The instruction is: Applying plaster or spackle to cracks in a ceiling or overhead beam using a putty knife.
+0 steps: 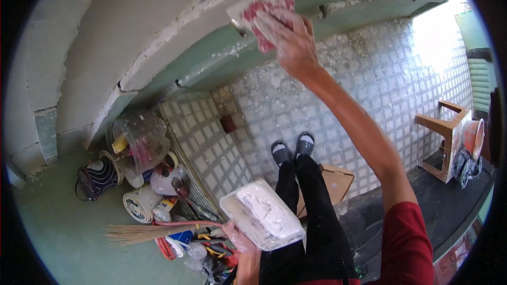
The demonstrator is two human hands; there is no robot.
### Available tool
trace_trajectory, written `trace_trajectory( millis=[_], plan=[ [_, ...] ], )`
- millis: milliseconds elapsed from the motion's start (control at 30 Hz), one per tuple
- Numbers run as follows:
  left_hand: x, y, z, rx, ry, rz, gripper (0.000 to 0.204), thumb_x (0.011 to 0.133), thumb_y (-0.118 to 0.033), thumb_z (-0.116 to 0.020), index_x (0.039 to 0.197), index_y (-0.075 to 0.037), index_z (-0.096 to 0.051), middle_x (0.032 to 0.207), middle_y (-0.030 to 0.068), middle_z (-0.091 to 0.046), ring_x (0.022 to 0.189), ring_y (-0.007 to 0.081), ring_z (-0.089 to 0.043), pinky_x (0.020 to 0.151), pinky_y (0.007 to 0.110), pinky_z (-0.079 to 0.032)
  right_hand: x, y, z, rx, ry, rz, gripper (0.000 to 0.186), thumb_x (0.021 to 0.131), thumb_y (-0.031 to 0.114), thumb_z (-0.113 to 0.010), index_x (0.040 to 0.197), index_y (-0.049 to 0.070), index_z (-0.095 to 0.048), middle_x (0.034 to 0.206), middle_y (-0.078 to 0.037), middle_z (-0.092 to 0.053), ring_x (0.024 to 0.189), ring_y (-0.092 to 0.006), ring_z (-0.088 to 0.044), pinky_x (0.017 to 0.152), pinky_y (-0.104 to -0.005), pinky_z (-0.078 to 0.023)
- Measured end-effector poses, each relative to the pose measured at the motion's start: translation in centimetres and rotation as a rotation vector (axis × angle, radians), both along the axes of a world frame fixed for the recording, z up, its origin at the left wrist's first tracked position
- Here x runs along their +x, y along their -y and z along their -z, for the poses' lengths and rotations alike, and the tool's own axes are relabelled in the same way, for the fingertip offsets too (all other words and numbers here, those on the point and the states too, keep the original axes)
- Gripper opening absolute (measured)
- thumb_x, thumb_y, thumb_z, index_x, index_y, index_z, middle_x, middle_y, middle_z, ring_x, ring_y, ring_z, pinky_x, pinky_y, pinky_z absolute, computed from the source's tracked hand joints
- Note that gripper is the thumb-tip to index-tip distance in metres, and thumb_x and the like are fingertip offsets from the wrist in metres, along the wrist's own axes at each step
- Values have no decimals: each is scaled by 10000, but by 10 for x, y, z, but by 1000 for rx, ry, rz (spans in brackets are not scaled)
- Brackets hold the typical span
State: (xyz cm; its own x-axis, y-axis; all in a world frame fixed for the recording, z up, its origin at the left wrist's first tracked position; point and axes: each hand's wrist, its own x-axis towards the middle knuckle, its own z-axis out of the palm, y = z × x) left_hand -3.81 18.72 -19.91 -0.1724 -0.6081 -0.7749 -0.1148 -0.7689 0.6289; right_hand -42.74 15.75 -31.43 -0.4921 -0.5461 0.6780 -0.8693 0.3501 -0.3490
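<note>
My right hand [289, 37], dusted white, grips a flat red-and-white spreader [266, 2] against the pale edge of the overhead ledge [211, 15] at the top of the view. My left hand [240, 240], low in the middle, holds a white plastic tray [262, 212] with white paste smeared in it. A straw broom [142, 232] with a red handle lies just behind that hand.
Bags, buckets and tools [142, 169] crowd the lower left. A tiled floor [348, 89] spreads below, with my sandalled feet and a flat cardboard piece [335, 184]. A small stool [438, 126] and an orange-white bucket [472, 140] stand at the right.
</note>
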Motion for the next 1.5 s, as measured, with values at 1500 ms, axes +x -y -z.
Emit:
trace_trajectory(
  millis=[1500],
  plan=[
    [33,29,-13,3,-110,26,769,768,-525,-446,1358,-40,-360,1313,133,-453,1182,310,-454,1001,423,-368,33,14,-22,-608,848,190,345,883,81,-523,1213,132,-610,996,-78,-692,671,-109,-610,611,-264,-479]
  ],
)
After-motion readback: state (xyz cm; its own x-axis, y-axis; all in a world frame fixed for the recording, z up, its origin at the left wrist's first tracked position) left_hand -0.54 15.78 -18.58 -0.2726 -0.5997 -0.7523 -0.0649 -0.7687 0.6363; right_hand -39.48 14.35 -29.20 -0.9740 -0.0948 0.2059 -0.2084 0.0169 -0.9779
